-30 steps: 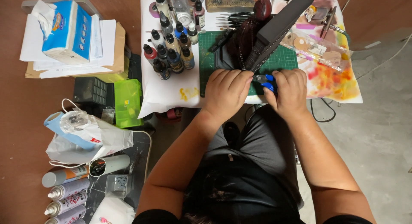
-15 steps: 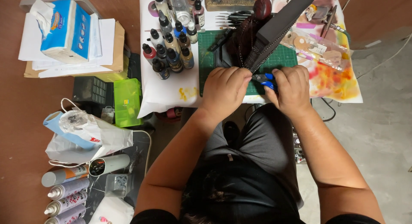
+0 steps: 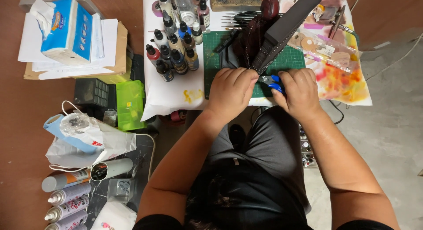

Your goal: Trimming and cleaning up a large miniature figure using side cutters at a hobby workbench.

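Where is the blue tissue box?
In the head view, the blue tissue box sits at the top left, on a stack of white papers over brown cardboard, left of the cluster of small paint bottles on the table.

Blue-handled pliers (image 3: 274, 82), a gridded green cutting mat (image 3: 288, 58), a paint-splashed yellow-pink sheet (image 3: 341, 82), a lime-green box (image 3: 129, 104).

left hand (image 3: 231, 91) and right hand (image 3: 298, 91) side by side, fingers curled; forearms extended

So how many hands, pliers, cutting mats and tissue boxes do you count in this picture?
Hands: 2, the left hand and the right hand
Blue-handled pliers: 1
Green cutting mat: 1
Blue tissue box: 1
Total: 5
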